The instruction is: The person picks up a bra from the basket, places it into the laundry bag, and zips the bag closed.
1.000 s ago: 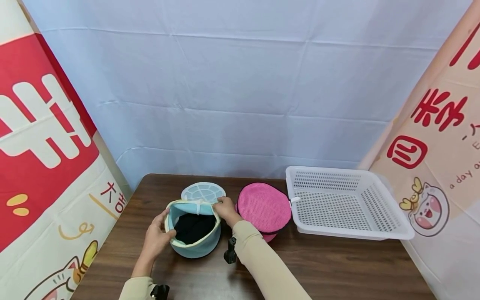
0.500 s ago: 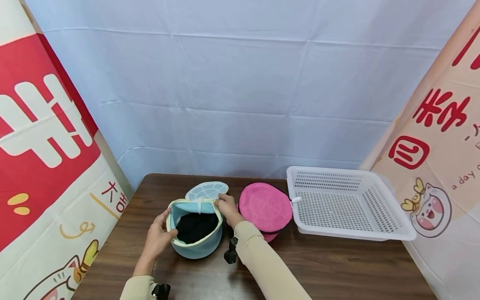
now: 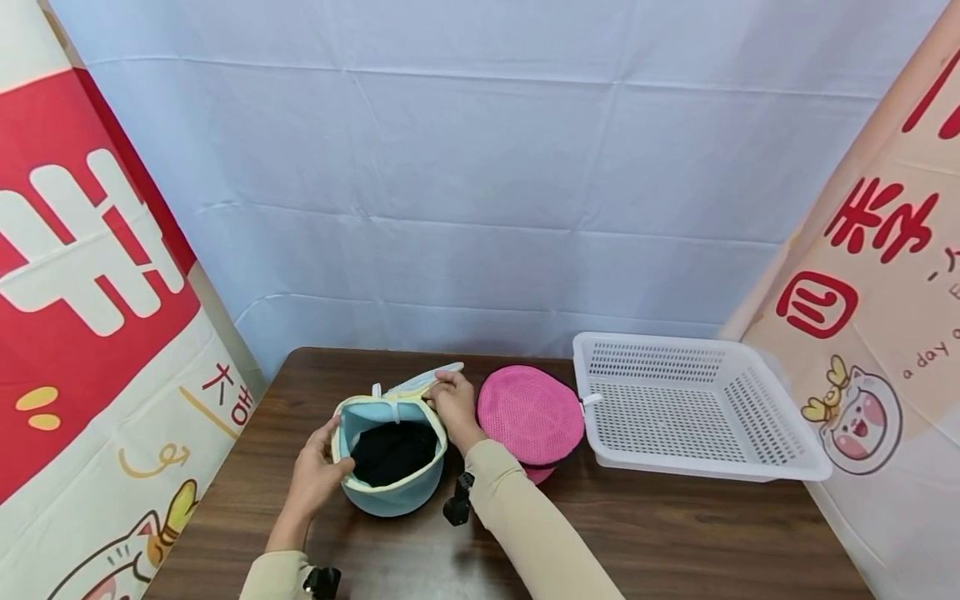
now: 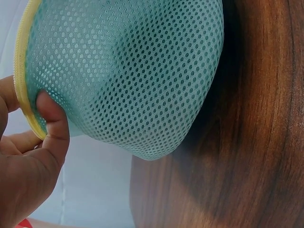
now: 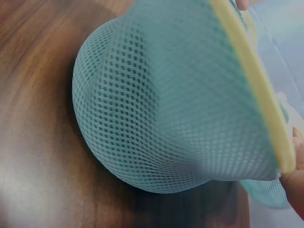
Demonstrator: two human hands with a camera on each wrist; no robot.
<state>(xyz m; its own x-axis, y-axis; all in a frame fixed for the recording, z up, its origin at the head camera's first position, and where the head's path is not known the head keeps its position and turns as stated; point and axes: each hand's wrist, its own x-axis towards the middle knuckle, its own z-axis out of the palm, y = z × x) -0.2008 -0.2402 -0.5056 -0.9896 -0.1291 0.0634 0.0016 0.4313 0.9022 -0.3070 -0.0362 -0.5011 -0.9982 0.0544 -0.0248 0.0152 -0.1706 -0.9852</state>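
Note:
A round light-blue mesh laundry bag (image 3: pixel 393 502) with a yellow zip edge stands open-topped on the table, dark cloth (image 3: pixel 395 452) bunched inside it. My left hand (image 3: pixel 318 471) grips its left rim, thumb on one face of the mesh (image 4: pixel 152 85) and fingers on the other in the left wrist view. At the back right, my right hand (image 3: pixel 453 408) pinches the bag's edge by the lid (image 3: pixel 423 381), which stands tilted up behind the opening. In the right wrist view only part of that hand (image 5: pixel 295 185) shows past the yellow edge (image 5: pixel 259 90).
A pink mesh laundry bag (image 3: pixel 530 417) lies just right of my right hand. Beyond it, a white perforated plastic basket (image 3: pixel 660 417) stands at the table's right. The brown wooden table (image 3: pixel 675 525) backs onto a pale cloth (image 3: pixel 465 167), with printed drapes at both sides.
The lid, lying flat behind the bag earlier, has lifted and tilted to near edge-on. My right hand has moved slightly up and back with it; my left hand keeps its grip.

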